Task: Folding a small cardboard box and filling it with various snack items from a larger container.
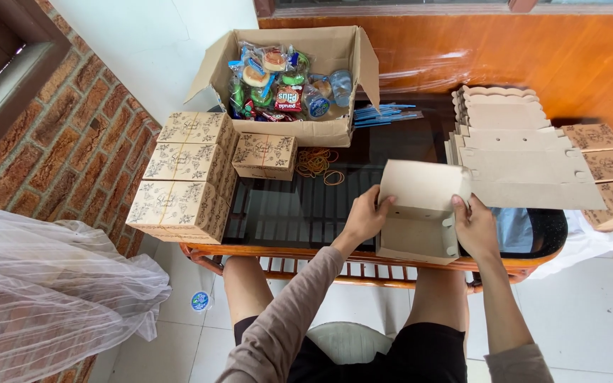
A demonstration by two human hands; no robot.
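Both hands gripped a half-folded box (420, 213) at the table's (299, 209) near edge: left hand (367, 216) closed on its left wall, right hand (473, 225) pinching the right, steadying it. Flat blanks (526, 159) lay right of it.

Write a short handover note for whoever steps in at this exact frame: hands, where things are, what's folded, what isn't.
Left hand and right hand grip opposite sides of a half-folded box, lid up, at the glass table's front edge.
Done: closed patterned boxes stacked at left, one more beside them.
Left: flat box blanks piled at right.
Snack carton at back; rubber bands in front of it.
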